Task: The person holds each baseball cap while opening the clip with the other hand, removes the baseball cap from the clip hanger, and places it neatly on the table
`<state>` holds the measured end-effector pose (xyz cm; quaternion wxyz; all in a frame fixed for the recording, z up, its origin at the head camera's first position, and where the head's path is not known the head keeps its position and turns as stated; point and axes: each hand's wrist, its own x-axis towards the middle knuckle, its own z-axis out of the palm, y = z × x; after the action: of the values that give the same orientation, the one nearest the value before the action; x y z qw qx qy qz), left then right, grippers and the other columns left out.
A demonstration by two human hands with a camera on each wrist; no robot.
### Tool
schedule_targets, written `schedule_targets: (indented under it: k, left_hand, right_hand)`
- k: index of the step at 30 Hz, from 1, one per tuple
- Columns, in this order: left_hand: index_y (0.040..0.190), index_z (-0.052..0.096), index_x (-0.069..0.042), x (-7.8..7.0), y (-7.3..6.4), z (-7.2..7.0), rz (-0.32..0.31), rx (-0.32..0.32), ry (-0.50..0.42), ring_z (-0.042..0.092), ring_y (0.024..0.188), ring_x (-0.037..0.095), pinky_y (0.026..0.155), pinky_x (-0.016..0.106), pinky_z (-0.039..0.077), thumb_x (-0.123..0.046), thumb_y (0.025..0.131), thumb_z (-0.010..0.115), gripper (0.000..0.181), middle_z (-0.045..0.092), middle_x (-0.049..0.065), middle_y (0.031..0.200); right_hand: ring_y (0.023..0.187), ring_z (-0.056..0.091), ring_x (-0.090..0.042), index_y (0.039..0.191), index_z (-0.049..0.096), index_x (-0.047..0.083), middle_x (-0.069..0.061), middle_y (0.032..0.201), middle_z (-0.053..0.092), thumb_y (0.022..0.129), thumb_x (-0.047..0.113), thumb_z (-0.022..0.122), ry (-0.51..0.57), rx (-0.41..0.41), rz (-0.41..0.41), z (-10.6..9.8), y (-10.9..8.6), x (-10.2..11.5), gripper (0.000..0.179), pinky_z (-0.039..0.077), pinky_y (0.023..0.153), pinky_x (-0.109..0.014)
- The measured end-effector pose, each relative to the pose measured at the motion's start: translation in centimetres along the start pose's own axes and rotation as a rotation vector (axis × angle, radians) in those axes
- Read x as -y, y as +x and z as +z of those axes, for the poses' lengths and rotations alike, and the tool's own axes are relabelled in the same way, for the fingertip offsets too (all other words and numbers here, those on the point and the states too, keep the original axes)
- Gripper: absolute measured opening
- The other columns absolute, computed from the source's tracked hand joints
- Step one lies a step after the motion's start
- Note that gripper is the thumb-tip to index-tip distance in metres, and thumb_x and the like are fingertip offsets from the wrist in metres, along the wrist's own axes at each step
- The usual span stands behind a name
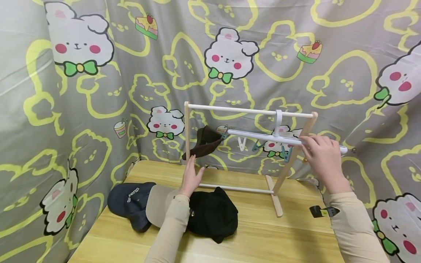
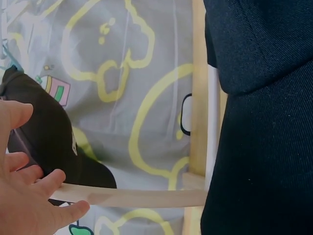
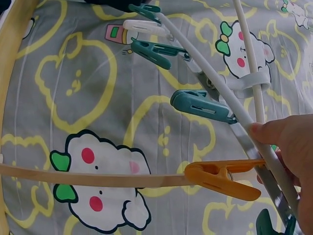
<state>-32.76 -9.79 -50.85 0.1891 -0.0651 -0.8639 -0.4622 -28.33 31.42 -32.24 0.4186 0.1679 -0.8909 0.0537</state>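
Note:
A dark brown cap hangs by its edge from a clip at the left end of a white clip hanger. The hanger's hook loops over the top rod of a wooden rack, and its bar tilts. My right hand grips the bar near its right end, thumb on top in the right wrist view, by an orange clip. Just below the brown cap is my left hand, its fingers spread and holding nothing, near the rack's left post. Whether its fingertips touch the cap or post, I cannot tell.
On the wooden table lie a navy cap, a beige cap and a black cap, side by side in front of the rack. Teal clips and a white clip dangle from the hanger. A patterned curtain surrounds the table.

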Motion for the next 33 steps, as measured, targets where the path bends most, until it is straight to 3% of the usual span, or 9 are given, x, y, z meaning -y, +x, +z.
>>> schedule_targets:
  k: [6,14,26,33]
  left_hand:
    - [0.155,0.023,-0.008,0.1,0.1,-0.4,-0.031,0.014,-0.019,0.027,0.146,0.037,0.116,0.054,0.03,-0.025,0.099,0.057,0.068,0.022,0.017,0.161]
    - [0.154,0.024,-0.008,0.3,0.2,-0.4,-0.029,0.001,-0.028,0.028,0.146,0.037,0.115,0.054,0.03,-0.019,0.097,0.059,0.068,0.022,0.017,0.161]
    - [0.156,0.019,-0.01,0.7,0.4,-0.3,-0.021,0.019,-0.031,0.025,0.147,0.037,0.116,0.054,0.029,-0.025,0.099,0.056,0.069,0.017,0.016,0.162]
    - [0.152,0.028,-0.008,0.8,0.7,-0.2,-0.021,-0.026,-0.017,0.026,0.145,0.041,0.114,0.057,0.03,-0.023,0.098,0.058,0.064,0.02,0.021,0.16]
  right_hand:
    - [0.094,0.057,-0.037,0.11,0.068,0.011,-0.016,0.099,0.068,0.084,0.011,0.073,-0.015,-0.029,-0.024,-0.3,-0.2,-0.2,0.026,0.038,0.078,-0.052]
    - [0.096,0.058,-0.038,0.108,0.069,0.01,-0.016,0.101,0.069,0.082,0.01,0.075,-0.014,-0.034,-0.027,-0.8,-0.3,-0.4,0.027,0.039,0.079,-0.053]
    - [0.098,0.058,-0.038,0.108,0.068,0.008,-0.017,0.102,0.069,0.082,0.011,0.074,-0.017,-0.016,-0.013,-1.8,-1.0,-1.6,0.027,0.037,0.078,-0.053]
    - [0.097,0.058,-0.039,0.108,0.068,0.007,-0.018,0.101,0.068,0.084,0.01,0.073,-0.026,-0.008,0.012,-2.2,-1.5,-2.2,0.025,0.036,0.079,-0.052]
